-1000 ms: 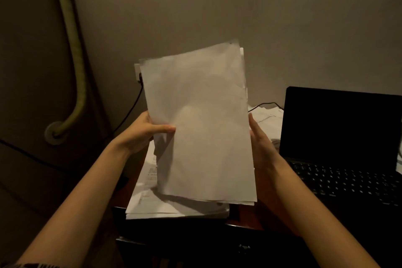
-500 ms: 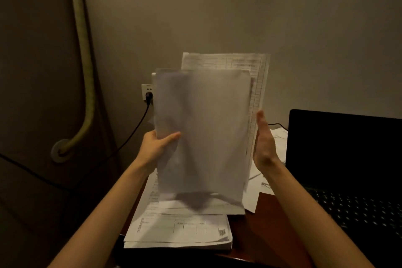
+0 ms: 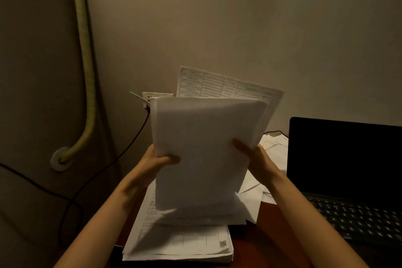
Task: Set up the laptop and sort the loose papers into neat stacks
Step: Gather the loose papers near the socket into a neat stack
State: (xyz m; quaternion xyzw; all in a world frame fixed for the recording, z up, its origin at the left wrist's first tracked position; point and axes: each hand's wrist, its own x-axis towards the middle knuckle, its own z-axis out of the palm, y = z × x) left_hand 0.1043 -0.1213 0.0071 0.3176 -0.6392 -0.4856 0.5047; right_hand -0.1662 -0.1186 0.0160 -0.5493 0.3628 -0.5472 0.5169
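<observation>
laptop [image 3: 345, 159] is seen opened at right, screen dark | stack [image 3: 180, 243] is laid near-left on desk [image 3: 245, 250] | sheaf of papers [image 3: 204, 150] is held upright above stack | left hand [image 3: 156, 163] and right hand [image 3: 256, 156] are curled around its 2 side edges

White papers [image 3: 202, 154], one with a printed grid; black laptop [image 3: 345, 159]; reddish-brown desk [image 3: 272, 239].
</observation>
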